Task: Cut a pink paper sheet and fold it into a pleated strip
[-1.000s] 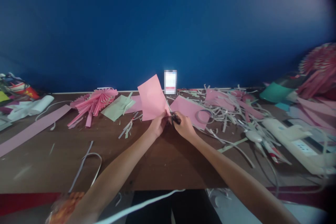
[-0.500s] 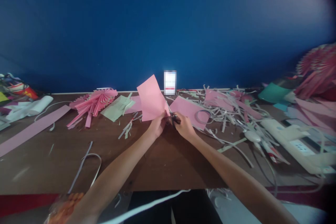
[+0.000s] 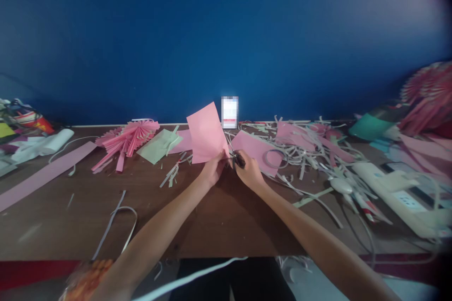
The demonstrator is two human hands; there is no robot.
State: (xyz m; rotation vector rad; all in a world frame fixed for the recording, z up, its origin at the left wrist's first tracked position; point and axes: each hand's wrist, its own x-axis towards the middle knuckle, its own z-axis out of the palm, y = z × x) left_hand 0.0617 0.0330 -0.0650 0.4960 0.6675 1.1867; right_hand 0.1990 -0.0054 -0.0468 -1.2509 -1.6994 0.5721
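Observation:
A sheet of pink paper (image 3: 206, 134) is held up above the table by my left hand (image 3: 214, 169), whose fingers pinch its lower right corner. My right hand (image 3: 250, 169) grips a pair of scissors (image 3: 239, 160) with dark handles. The scissor blades point up and away, close beside the right edge of the sheet; whether they touch the paper is too small to tell. Behind my right hand another pink sheet (image 3: 256, 148) lies on the table.
Folded pink paper fans (image 3: 132, 136) and a pale green sheet (image 3: 158, 146) lie to the left. Paper strips (image 3: 300, 150) pile up at the right, near a white power strip (image 3: 399, 197). A lit screen (image 3: 230, 113) stands against the blue wall (image 3: 226, 33).
The held pink sheet has turned slightly, its top corner shifting right. The scissors have drawn slightly away from the sheet, and their handles look more spread. The whole view has shifted a little.

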